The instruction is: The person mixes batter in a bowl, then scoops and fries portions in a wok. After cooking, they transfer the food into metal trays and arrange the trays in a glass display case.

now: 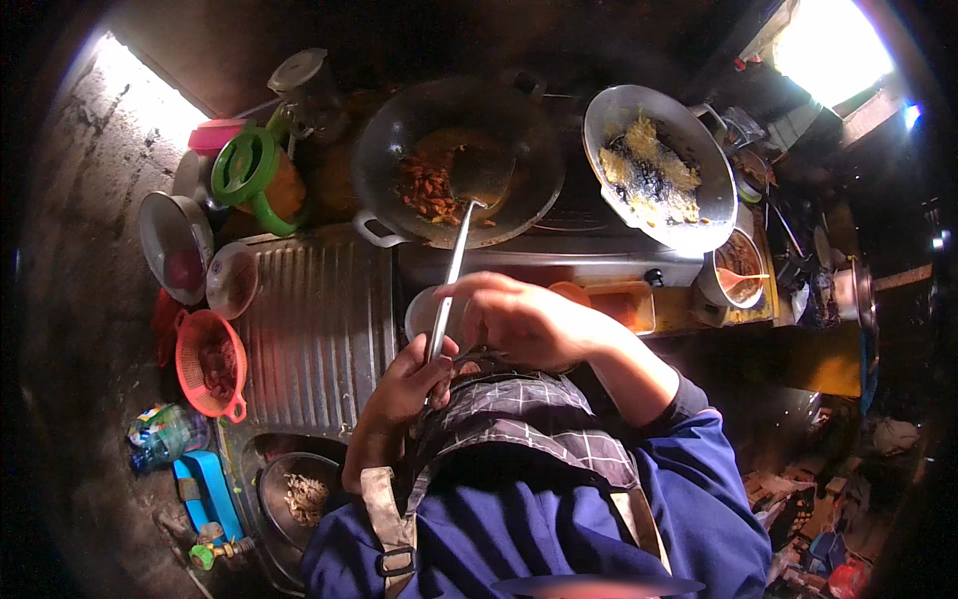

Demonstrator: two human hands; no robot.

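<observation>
My left hand [410,382] grips the lower handle of a long metal spatula [453,277], held at a slant over the counter. Its broad blade rests in a dark wok [524,187], beside a reddish-brown chopped food [430,183] in liquid. My right hand [524,318] is slightly blurred, with its fingers curled and the index fingertip at the handle above my left hand. Whether it grips the handle cannot be told. Behind the handle and partly covered by my right hand is a pale round dish [423,314].
On the right, a second pan [718,202] holds yellowish pieces frying in bubbling oil. Beside it stands a pot [707,288] with an orange spoon. A ribbed drainboard [314,329], red colander [241,374], green-lidded jug [247,168] and sink basin [254,449] lie left.
</observation>
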